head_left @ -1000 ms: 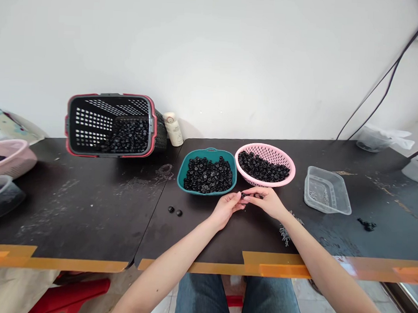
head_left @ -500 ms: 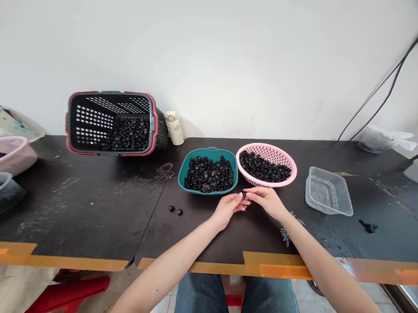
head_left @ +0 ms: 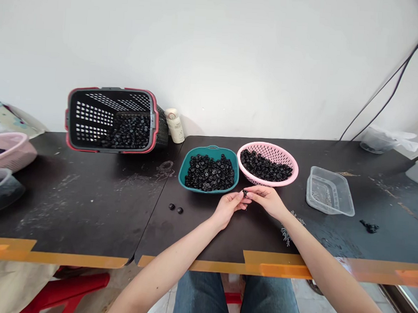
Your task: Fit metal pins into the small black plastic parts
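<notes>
One black part [head_left: 245, 193] | left fingers [head_left: 236, 199], right fingers [head_left: 257, 189] pinching it | heading, long axis unclear

Teal basin [head_left: 212, 151] and pink basket [head_left: 279, 154] look smooth plastic — the dark tabletop [head_left: 193, 240] scuffed, mostly matt.

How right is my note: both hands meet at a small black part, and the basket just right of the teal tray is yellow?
One slip: the head view shows the basket right of the teal tray is pink, not yellow. The left hand and right hand do meet at a small black part.
</notes>
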The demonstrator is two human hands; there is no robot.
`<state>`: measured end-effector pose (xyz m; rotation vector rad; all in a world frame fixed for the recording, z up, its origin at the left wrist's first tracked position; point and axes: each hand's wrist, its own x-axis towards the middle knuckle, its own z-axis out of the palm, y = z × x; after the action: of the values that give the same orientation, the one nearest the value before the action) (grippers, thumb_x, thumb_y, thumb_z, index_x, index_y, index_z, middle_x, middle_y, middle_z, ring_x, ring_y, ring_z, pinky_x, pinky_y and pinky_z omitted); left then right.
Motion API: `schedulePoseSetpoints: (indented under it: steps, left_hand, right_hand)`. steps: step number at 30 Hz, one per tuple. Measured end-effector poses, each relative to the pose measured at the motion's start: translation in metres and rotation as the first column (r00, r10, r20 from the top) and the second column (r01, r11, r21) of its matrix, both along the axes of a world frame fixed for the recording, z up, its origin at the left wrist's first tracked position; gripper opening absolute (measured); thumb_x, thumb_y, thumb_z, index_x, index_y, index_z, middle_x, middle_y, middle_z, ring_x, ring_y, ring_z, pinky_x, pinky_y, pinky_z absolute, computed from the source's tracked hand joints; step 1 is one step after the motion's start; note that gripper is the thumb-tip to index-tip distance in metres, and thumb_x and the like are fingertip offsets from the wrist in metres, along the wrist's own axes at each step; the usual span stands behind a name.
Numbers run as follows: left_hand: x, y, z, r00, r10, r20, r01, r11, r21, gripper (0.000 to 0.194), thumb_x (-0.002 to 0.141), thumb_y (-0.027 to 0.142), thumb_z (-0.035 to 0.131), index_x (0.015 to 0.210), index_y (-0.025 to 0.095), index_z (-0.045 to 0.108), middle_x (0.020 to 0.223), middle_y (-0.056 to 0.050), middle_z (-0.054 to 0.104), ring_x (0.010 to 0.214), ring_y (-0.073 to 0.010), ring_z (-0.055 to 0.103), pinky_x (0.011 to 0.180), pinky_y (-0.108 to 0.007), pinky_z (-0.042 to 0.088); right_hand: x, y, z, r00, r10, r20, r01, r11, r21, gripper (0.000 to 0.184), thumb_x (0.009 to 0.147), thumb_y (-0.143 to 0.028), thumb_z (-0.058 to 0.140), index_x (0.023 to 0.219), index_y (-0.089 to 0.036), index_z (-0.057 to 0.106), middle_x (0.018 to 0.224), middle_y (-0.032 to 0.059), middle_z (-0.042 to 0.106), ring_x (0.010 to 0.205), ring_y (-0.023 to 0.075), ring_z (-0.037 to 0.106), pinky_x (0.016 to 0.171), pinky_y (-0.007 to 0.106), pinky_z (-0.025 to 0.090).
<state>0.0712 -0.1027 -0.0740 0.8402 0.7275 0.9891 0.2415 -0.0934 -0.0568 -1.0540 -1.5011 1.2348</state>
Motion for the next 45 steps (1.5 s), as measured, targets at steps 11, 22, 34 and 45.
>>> schedulePoseSetpoints:
  steps: [11, 22, 34, 45]
  left_hand:
    - [0.001, -0.0005, -0.0015, 1.0, 0.023, 0.01, -0.023, 1.0, -0.009, 0.039, 0.073, 0.049, 0.071, 0.082, 0.011, 0.07, 0.082, -0.009, 0.071, 0.063, -0.0096, 0.058, 0.078, -0.029, 0.047]
    - [0.0018, -0.0008, -0.0019, 0.999, 0.031, 0.019, -0.031, 0.999, -0.011, 0.039, 0.072, 0.049, 0.072, 0.082, 0.012, 0.07, 0.081, -0.007, 0.071, 0.062, -0.009, 0.057, 0.078, -0.029, 0.047]
    - [0.0012, -0.0009, -0.0043, 1.0, 0.019, 0.005, -0.019, 1.0, 0.01, 0.036, 0.077, 0.047, 0.068, 0.083, 0.011, 0.069, 0.08, -0.008, 0.07, 0.062, -0.0085, 0.056, 0.076, -0.027, 0.047]
    - [0.0014, -0.0032, 0.0001, 1.0, 0.018, -0.02, -0.017, 0.999, 0.037, 0.041, 0.076, 0.051, 0.068, 0.079, 0.011, 0.068, 0.073, -0.005, 0.067, 0.062, -0.0085, 0.054, 0.069, -0.024, 0.045]
  right_hand:
    - [0.0013, -0.0002, -0.0003, 1.0, 0.018, 0.02, -0.018, 1.0, -0.003, 0.031, 0.074, -0.041, 0.072, 0.098, -0.021, 0.072, 0.093, 0.0066, 0.074, 0.082, 0.0219, 0.069, 0.082, 0.042, 0.055]
    - [-0.0003, -0.0008, -0.0007, 1.0, 0.011, -0.02, -0.012, 1.0, -0.017, 0.028, 0.074, -0.039, 0.073, 0.097, -0.022, 0.073, 0.093, 0.0051, 0.074, 0.083, 0.0207, 0.068, 0.083, 0.038, 0.054]
    - [0.0001, -0.0012, 0.001, 1.0, -0.013, -0.013, 0.012, 1.0, -0.022, 0.03, 0.071, -0.042, 0.075, 0.092, -0.021, 0.074, 0.088, 0.0063, 0.074, 0.081, 0.022, 0.068, 0.081, 0.04, 0.053]
    - [0.0012, -0.0021, 0.002, 1.0, 0.02, -0.007, -0.02, 1.0, -0.014, 0.029, 0.071, -0.038, 0.076, 0.091, -0.018, 0.072, 0.082, 0.0047, 0.072, 0.074, 0.0184, 0.065, 0.072, 0.034, 0.052]
